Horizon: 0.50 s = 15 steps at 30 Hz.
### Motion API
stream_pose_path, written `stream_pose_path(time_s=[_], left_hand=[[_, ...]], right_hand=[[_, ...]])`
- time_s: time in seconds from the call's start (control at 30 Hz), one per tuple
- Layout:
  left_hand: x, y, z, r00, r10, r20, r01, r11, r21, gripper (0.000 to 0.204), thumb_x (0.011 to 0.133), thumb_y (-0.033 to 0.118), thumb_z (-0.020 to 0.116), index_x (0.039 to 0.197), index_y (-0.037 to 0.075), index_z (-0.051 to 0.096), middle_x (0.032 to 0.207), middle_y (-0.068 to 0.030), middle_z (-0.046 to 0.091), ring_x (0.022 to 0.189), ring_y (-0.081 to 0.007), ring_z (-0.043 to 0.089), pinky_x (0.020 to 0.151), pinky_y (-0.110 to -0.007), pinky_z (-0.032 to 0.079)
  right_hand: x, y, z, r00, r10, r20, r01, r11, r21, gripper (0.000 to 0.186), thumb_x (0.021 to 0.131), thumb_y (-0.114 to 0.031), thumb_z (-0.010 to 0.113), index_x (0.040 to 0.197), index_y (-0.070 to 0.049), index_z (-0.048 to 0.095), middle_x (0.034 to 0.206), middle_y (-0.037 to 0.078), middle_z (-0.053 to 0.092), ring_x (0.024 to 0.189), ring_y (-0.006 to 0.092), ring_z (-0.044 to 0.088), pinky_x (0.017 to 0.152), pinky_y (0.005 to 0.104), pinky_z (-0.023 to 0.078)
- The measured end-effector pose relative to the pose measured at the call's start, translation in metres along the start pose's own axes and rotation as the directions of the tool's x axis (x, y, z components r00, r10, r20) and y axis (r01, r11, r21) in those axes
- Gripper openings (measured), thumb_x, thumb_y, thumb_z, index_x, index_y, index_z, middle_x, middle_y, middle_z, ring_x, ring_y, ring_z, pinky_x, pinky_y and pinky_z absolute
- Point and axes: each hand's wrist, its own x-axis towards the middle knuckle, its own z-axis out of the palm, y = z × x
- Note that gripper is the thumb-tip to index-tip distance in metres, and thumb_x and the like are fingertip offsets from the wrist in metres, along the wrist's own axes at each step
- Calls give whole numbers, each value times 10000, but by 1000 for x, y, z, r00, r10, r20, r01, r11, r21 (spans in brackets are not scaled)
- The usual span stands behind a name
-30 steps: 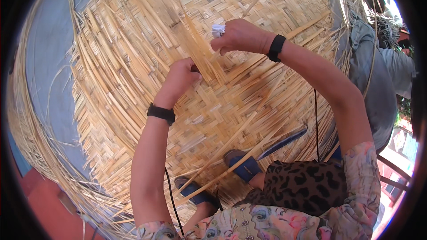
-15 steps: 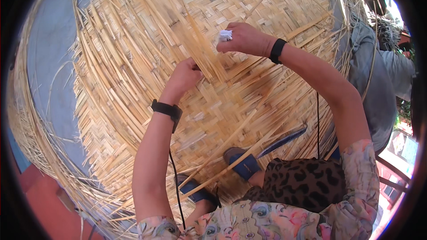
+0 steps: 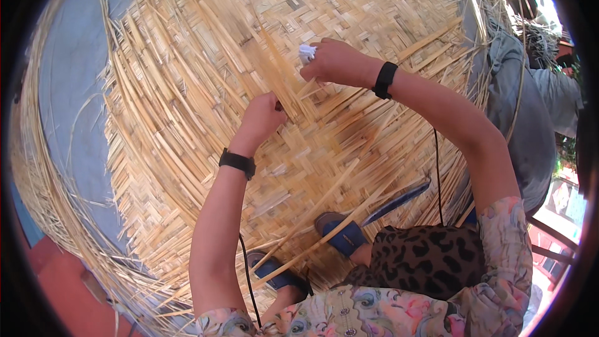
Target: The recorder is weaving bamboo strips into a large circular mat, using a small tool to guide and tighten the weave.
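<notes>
A large woven bamboo mat (image 3: 374,0) spreads below me, with long loose strips at its working edge. My left hand (image 3: 262,118) is closed at the lower end of a raised band of bamboo strips (image 3: 249,50), its fingers curled in against them. To the right and a little farther off, my right hand (image 3: 342,62) is bent downward with its fingers pinched together. A short pale bamboo strip (image 3: 307,90) shows just under those fingertips. White wrapping (image 3: 307,53) covers one right finger. Both wrists wear black bands.
A long dark blade-like tool (image 3: 396,203) lies on the mat near my blue sandals (image 3: 346,239). Black cords hang by both arms. At the right edge sits another person in grey clothing (image 3: 521,125). Loose strips (image 3: 81,231) fringe the left side over grey ground.
My left hand has shifted slightly nearer and to the right. The right hand has dipped and moved a little left, with a pale strip now showing under its fingers.
</notes>
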Motion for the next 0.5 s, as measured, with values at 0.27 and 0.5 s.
stream_pose_path(time_s=[0.27, 0.5], left_hand=[[-10, 4, 19, 996, 50, -74, -68, 963, -262, 309, 730, -31, 675, 1037, -31, 640, 874, -185, 673, 808, -347, 639, 736, -396, 514], [-12, -6, 21, 968, 136, -212, -135, 991, 19, 313, 744, -26, 669, 1053, -50, 626, 931, -202, 663, 857, -351, 636, 752, -404, 514]], right_hand=[[-5, 6, -8, 902, -385, -196, 275, 862, -426, 142, 820, -145, 637, 939, -190, 574, 792, 0, 621, 832, 240, 636, 795, 350, 502], [6, -3, -19, 840, 227, 492, -408, 863, 298, 121, 885, -190, 613, 965, -99, 621, 807, 84, 698, 708, 234, 689, 634, 375, 517]])
